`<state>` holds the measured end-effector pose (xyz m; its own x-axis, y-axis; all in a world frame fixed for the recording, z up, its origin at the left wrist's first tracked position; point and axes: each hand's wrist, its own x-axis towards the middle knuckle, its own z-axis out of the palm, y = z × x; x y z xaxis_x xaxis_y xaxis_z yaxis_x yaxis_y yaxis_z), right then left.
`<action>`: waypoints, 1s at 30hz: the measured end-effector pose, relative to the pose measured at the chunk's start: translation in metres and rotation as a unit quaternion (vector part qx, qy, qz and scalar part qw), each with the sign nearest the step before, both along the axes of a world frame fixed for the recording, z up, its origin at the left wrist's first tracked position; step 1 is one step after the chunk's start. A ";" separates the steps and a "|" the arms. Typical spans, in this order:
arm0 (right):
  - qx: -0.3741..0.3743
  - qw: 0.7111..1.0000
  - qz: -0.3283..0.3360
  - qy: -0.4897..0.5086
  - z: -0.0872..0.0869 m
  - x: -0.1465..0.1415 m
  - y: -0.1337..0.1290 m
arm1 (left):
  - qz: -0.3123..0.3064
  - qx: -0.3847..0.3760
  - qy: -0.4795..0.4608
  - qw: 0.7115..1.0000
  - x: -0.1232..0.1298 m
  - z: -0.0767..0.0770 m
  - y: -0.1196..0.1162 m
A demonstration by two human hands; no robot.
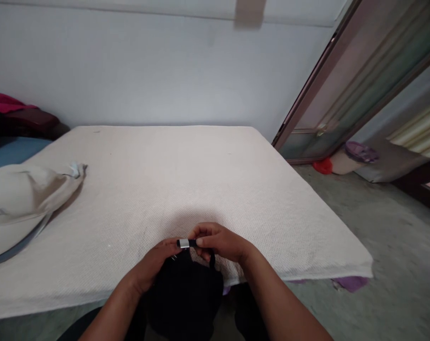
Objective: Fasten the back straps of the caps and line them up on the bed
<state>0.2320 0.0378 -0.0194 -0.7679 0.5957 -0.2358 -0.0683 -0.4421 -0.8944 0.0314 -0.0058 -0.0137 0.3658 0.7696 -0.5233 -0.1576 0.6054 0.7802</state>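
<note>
A black cap held at its buckle by both our hands

We have what looks like a black cap [186, 296] just in front of the near edge of the cloth-covered bed [165, 166], over our lap, its narrow strap [192, 243] uppermost. Our left hand [161, 251] comes in from the left; its fingers are bent closely around the strap's left end, right against the silver buckle [184, 243], though its thumb is hard to make out. Our right hand [218, 240] has thumb and forefinger pinched together on the strap's right end, with the other fingers curled loosely underneath. Neither hand leaves a gap around what it grips.

With a grip on each side of the buckle, we probably steady it and stop the strap from twisting; the buckle lies level and faces us, where we can see it well. The cap's body hangs below our fingers, likely so that its weight rests on or near our lap while the fingertips are spared for the small parts.

A pale cap [16, 194] lies by the bed's left edge, its brim towards the near left corner. That spot, well apart from our hands, leaves us elbow room at the near edge.
</note>
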 end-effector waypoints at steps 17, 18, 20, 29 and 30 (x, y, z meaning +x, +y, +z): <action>0.023 1.000 0.011 0.010 -0.007 -0.005 -0.001 | -0.045 0.006 0.013 0.999 0.000 -0.008 -0.003; 0.022 1.000 0.010 0.012 -0.008 -0.004 -0.001 | -0.046 0.005 0.006 0.999 0.000 -0.008 -0.003; 0.015 1.000 0.013 0.017 -0.008 -0.004 -0.001 | -0.047 0.000 -0.011 0.999 0.001 -0.006 -0.003; -0.009 1.000 0.028 0.002 -0.005 0.001 -0.001 | -0.020 -0.037 -0.072 0.996 0.002 -0.001 -0.003; -0.006 1.000 0.028 0.001 -0.005 0.001 -0.001 | -0.012 -0.041 -0.059 0.997 0.001 -0.002 -0.003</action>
<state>0.2327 0.0363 -0.0248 -0.8002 0.5495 -0.2402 -0.0459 -0.4554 -0.8891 0.0328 -0.0092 -0.0160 0.4462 0.7168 -0.5358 -0.2298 0.6704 0.7055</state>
